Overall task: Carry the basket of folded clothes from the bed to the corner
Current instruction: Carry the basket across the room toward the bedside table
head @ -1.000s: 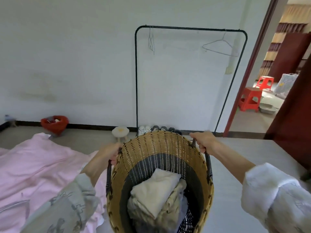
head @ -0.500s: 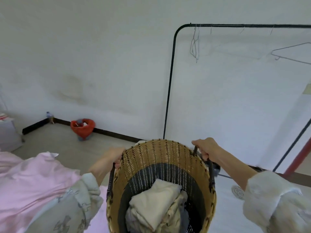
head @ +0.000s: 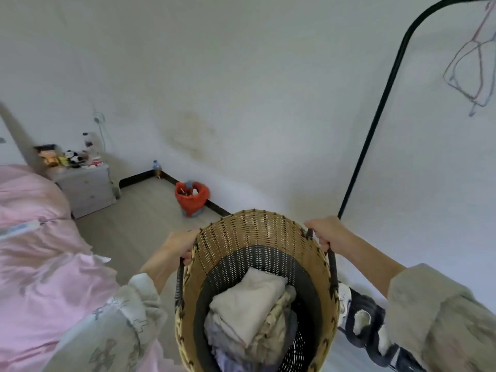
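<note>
basket [head: 257,264] now swung toward the corner, clear of the bed [head: 35,251]; left hand [head: 179,244] and right hand [head: 326,233] each closed round a handle.

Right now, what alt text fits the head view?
Both hands, left and right, hold a woven basket of folded clothes by its dark handles, facing a white-walled corner. A red bin stands there, a pink bed lies left, a black rack right.

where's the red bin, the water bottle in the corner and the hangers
red bin [head: 192,197], head view, on its red bag lining
water bottle [head: 156,166], head view, on its upper body
hangers [head: 475,63], head view, on the wires
</note>
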{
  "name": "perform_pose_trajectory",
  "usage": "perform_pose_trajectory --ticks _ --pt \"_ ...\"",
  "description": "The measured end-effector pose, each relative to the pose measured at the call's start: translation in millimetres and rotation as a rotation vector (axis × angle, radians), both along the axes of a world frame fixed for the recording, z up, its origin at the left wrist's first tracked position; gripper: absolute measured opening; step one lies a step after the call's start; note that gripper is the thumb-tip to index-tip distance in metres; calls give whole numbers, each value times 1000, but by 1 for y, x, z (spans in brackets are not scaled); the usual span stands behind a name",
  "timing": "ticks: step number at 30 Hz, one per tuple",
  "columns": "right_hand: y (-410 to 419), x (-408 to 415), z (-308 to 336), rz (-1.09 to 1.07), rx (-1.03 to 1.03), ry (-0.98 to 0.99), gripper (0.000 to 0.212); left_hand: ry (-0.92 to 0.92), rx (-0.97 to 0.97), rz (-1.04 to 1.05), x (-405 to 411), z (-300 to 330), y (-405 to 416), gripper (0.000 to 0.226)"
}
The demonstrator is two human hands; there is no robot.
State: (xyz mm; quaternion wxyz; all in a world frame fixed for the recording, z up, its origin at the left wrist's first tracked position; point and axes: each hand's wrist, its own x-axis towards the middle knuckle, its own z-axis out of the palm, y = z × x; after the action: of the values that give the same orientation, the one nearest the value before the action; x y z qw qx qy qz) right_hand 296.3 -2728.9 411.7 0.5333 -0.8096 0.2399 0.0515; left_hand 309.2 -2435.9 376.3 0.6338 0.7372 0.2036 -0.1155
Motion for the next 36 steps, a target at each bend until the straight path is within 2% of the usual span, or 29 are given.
perform_pose_trajectory --ticks 9,11,13,16,21,24,36 --pt "37 238 -1 292 -96 4 34 27 -1 322 138 -5 23 36" --pt "52 285 -9 343 -108 13 28 49 2 380 168 -8 35 34" --pt "75 335 -20 409 -117 38 20 66 11 413 204 -12 54 33" --pt "116 415 -33 477 -119 71 20 86 23 453 268 -20 95 33" --pt "181 518 -37 508 -119 65 35 107 41 461 365 -20 158 38" --pt "222 582 -39 538 -109 62 35 122 66 486 423 -17 192 38" --pt "400 875 -51 759 -129 83 30 100 6 778 647 -32 335 35"
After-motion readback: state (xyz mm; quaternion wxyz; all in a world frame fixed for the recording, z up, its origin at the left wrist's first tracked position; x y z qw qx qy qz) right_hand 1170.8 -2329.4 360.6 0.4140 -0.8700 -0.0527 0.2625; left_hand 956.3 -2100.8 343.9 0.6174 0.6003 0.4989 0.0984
